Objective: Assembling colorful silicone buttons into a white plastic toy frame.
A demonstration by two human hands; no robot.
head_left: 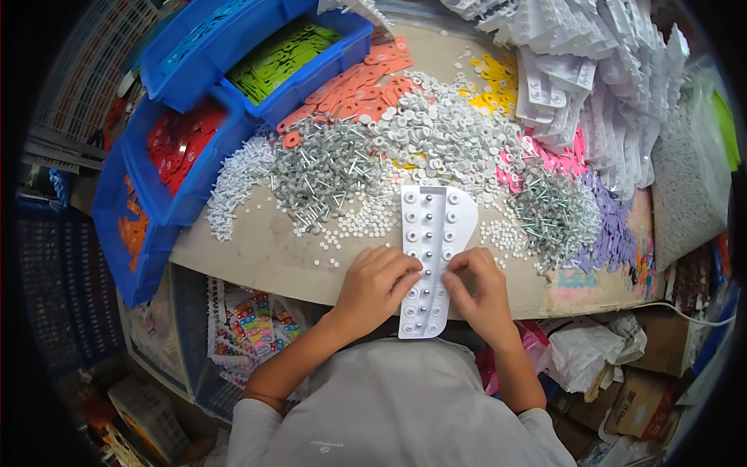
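Note:
A long white plastic tray (429, 233) with rows of round sockets lies on the table edge in front of me, most sockets filled with small white discs and metal pins. My left hand (376, 282) rests on its left side, fingertips on the sockets. On the tray's right side, my right hand (476, 286) pinches at a socket with its fingertips; any piece between them is too small to see. A heap of grey metal pins (323, 171) and white round discs (443, 132) lies just beyond the tray.
Blue bins hold green (282, 53), red (180, 144) and orange (134, 226) plastic tags at the left. Orange, yellow, pink and purple tags are scattered over the table. Stacks of white trays (591, 62) rise at the back right. Boxes and bags sit below the table.

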